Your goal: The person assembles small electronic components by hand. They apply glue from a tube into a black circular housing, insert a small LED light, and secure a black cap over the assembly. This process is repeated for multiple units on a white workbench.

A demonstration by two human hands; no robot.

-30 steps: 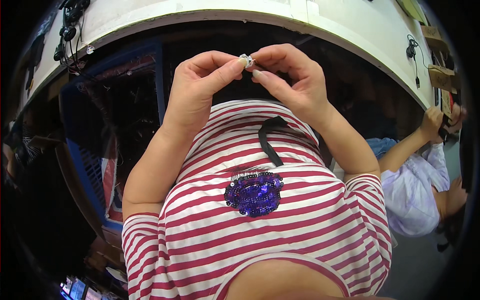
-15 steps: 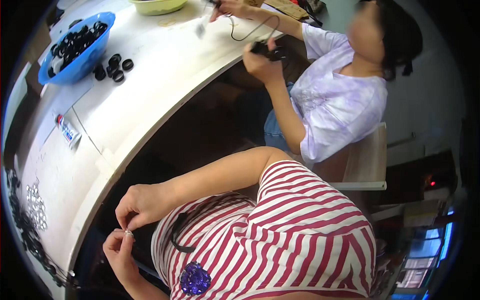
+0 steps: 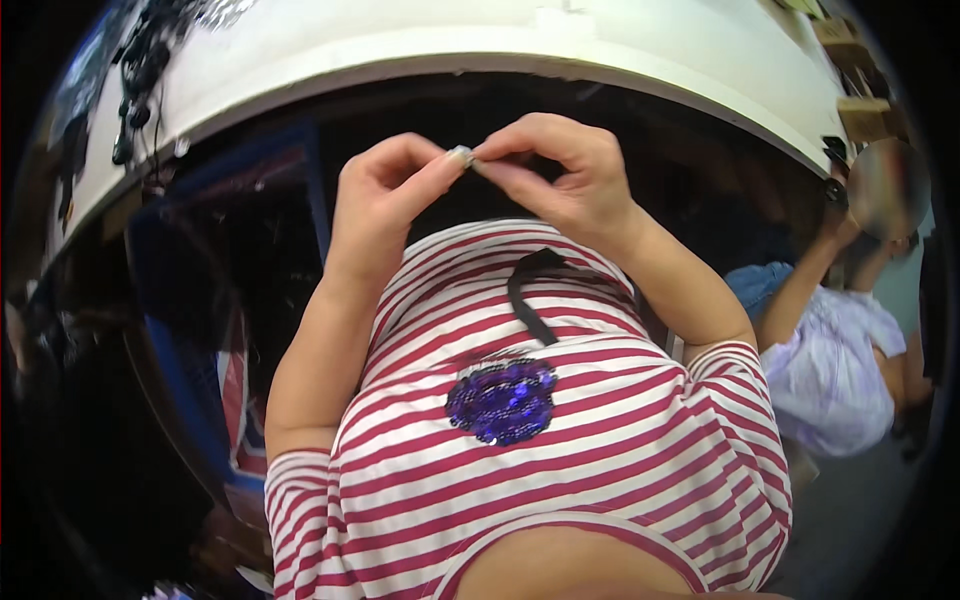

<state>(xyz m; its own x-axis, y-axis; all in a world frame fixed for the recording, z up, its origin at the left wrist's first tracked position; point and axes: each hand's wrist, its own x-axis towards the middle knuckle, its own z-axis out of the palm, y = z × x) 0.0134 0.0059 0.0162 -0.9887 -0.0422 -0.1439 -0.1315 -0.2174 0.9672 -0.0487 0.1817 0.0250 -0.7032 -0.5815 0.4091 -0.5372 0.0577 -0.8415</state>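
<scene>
My left hand (image 3: 385,200) and my right hand (image 3: 575,180) meet at the fingertips in front of my striped shirt. Between them is a small shiny, pale piece (image 3: 463,156), whose exact kind is too small to make out. Thumb and forefinger of each hand are pinched together on it, so the fingertips partly hide it. Both hands are held up off the table, just short of its near edge.
Beyond my hands curves the white table (image 3: 420,35). At its left lie black cords (image 3: 145,65) and clear shiny pieces (image 3: 215,12). A blue-framed crate (image 3: 325,195) stands below on the left. A person in a pale purple shirt (image 3: 830,355) sits at the right.
The view has swung left and down toward my body, so the blue basin and the tube have left the picture. My hands still pinch the small piece.
</scene>
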